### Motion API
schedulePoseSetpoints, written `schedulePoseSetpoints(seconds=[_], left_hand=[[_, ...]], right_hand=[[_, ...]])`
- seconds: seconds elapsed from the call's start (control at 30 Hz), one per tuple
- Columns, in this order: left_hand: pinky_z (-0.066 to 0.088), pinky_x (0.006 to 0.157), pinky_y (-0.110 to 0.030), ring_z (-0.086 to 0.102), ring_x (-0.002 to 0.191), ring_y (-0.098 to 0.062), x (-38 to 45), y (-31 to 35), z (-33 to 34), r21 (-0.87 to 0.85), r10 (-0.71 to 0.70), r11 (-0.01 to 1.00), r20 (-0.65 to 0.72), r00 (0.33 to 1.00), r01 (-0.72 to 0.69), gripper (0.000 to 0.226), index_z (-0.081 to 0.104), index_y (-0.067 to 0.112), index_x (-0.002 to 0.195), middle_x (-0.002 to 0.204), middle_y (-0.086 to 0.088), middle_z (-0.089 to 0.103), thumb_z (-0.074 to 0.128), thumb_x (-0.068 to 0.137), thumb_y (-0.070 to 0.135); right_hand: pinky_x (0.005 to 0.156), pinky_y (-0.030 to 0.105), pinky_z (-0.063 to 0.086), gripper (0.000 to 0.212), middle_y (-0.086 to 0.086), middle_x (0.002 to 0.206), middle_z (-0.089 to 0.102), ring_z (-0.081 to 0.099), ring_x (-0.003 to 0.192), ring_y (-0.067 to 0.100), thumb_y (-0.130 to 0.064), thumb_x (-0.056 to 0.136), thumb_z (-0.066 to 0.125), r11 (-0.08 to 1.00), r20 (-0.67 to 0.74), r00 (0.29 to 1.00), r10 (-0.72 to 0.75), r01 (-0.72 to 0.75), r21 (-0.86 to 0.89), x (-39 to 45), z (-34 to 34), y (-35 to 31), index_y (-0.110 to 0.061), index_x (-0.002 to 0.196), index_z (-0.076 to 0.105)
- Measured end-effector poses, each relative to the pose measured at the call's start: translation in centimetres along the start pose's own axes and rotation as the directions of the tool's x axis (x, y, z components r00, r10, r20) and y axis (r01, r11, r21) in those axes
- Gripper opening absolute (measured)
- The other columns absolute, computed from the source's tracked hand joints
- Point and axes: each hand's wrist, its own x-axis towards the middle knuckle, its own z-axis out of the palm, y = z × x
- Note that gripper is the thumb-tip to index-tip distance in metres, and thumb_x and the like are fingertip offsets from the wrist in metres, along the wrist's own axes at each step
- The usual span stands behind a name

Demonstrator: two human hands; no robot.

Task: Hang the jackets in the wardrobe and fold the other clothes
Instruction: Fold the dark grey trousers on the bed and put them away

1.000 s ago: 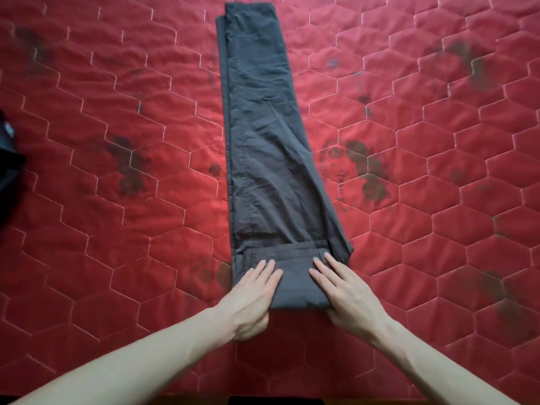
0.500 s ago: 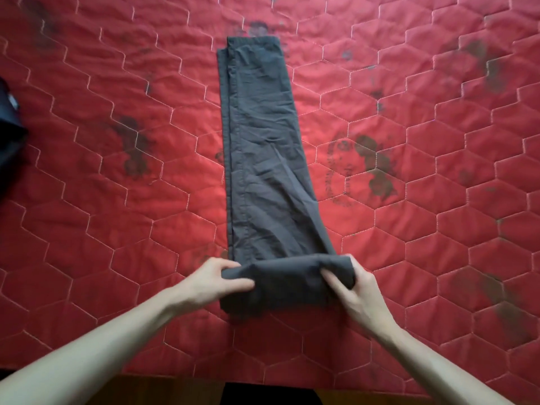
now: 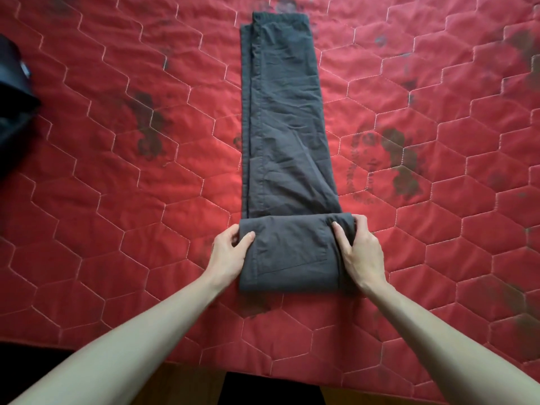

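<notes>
Your left hand (image 3: 230, 252) pinches the left end of the folded part of the grey trousers (image 3: 285, 127), thumb on top and fingers tucked under. Your right hand (image 3: 361, 252) grips the right end the same way, thumb on top, fingers wrapped round the edge. You hold both ends so the fold stays straight and even. The folded part lies flat between your hands, and the long unfolded part stretches away in front of your fingers on the red quilt (image 3: 117, 200). It looks like you are folding the trousers up bit by bit, with more folds to go. Far off past your left hand sits a dark thing (image 3: 13, 95); I cannot tell what.
</notes>
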Motion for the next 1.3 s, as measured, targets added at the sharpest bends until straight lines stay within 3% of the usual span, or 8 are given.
schedulePoseSetpoints(seconds=[0.13, 0.27, 0.37, 0.47, 0.67, 0.87, 1.07, 1.3], left_hand=[[0.058, 0.093, -0.045, 0.073, 0.098, -0.015, -0.3, -0.2, 0.6, 0.068, 0.049, 0.997, -0.061, 0.997, -0.044, 0.011, 0.072, 0.019, 0.104, 0.1, 0.009, 0.078, 0.064, 0.103, 0.026], [0.037, 0.118, -0.046, 0.046, 0.135, -0.027, -1.7, -0.5, 1.0, 0.55, 0.328, 0.815, -0.176, 0.928, -0.183, 0.056, 0.046, 0.018, 0.151, 0.148, -0.007, 0.047, 0.062, 0.1, 0.034], [0.019, 0.128, -0.052, 0.013, 0.159, -0.032, -2.7, -0.8, 0.4, 0.752, 0.549, 0.401, 0.26, 0.795, -0.523, 0.089, 0.025, 0.009, 0.164, 0.17, -0.019, 0.017, 0.061, 0.093, 0.051], [0.021, 0.126, -0.058, 0.0, 0.161, -0.035, -2.9, -2.1, 0.1, 0.724, 0.396, 0.085, 0.606, 0.69, -0.685, 0.105, 0.017, 0.009, 0.166, 0.173, -0.022, 0.004, 0.06, 0.08, 0.052], [0.014, 0.124, -0.064, -0.009, 0.156, -0.053, -3.2, -3.0, 2.2, 0.8, 0.22, -0.095, 0.597, 0.771, -0.592, 0.113, 0.007, -0.003, 0.163, 0.166, -0.037, -0.01, 0.07, 0.077, 0.032], [0.017, 0.126, -0.061, 0.002, 0.154, -0.056, -4.5, -1.0, 3.8, 0.851, 0.135, -0.042, 0.524, 0.841, -0.523, 0.091, 0.008, -0.007, 0.162, 0.165, -0.04, -0.003, 0.054, 0.088, 0.019], [0.031, 0.123, -0.046, 0.028, 0.154, -0.04, -5.4, 3.6, 1.8, 0.805, -0.024, 0.109, 0.588, 0.808, -0.583, 0.078, 0.033, -0.002, 0.155, 0.165, -0.026, 0.027, 0.024, 0.081, 0.022], [0.051, 0.077, -0.035, 0.068, 0.089, -0.031, -3.7, 8.0, -1.5, 0.73, -0.214, 0.534, 0.604, 0.768, -0.426, 0.018, 0.063, 0.017, 0.086, 0.09, -0.007, 0.073, 0.047, 0.081, 0.023]], right_hand=[[0.086, 0.049, 0.054, 0.04, 0.004, 0.122, 0.059, 0.061, 0.11, 0.029, -0.039, 0.101, 0.062, 0.995, -0.055, 0.993, -0.101, 0.102, 0.012, -0.4, -0.8, 0.9, -0.018, 0.132, 0.049], [0.115, 0.046, 0.04, 0.07, 0.012, 0.153, 0.044, 0.043, 0.144, 0.032, -0.046, 0.096, 0.064, 0.823, -0.017, 0.848, -0.531, 0.51, -0.252, -0.6, -1.7, 2.0, -0.009, 0.152, 0.045], [0.127, 0.052, 0.02, 0.109, 0.016, 0.171, 0.018, 0.014, 0.16, 0.033, -0.076, 0.083, 0.065, 0.603, 0.339, 0.672, -0.658, 0.74, -0.297, -1.2, -2.5, 3.1, -0.01, 0.162, 0.029], [0.128, 0.054, 0.013, 0.124, 0.017, 0.173, 0.002, -0.001, 0.161, 0.033, -0.082, 0.073, 0.061, 0.484, 0.578, 0.597, -0.557, 0.798, -0.359, -1.2, -2.4, 4.4, -0.015, 0.166, 0.012], [0.127, 0.055, 0.015, 0.127, 0.023, 0.171, -0.001, -0.005, 0.16, 0.037, -0.057, 0.063, 0.068, 0.492, 0.605, 0.627, -0.491, 0.772, -0.401, -1.6, -1.7, 3.6, -0.013, 0.166, 0.009], [0.119, 0.053, 0.039, 0.101, 0.031, 0.161, 0.034, 0.031, 0.151, 0.047, -0.018, 0.06, 0.074, 0.544, 0.525, 0.69, -0.498, 0.72, -0.431, -2.8, -0.8, 2.4, -0.003, 0.154, 0.044], [0.089, 0.035, 0.062, 0.056, 0.004, 0.131, 0.071, 0.071, 0.115, 0.023, -0.036, 0.074, 0.052, 0.641, 0.458, 0.661, -0.595, 0.734, -0.226, -3.6, -4.8, 1.5, -0.017, 0.124, 0.069], [0.065, 0.035, 0.053, 0.039, -0.011, 0.079, 0.069, 0.063, 0.067, 0.01, -0.026, 0.076, 0.068, 0.894, 0.557, 0.723, -0.409, 0.441, 0.083, -3.7, -8.7, 0.1, -0.034, 0.114, 0.064]])
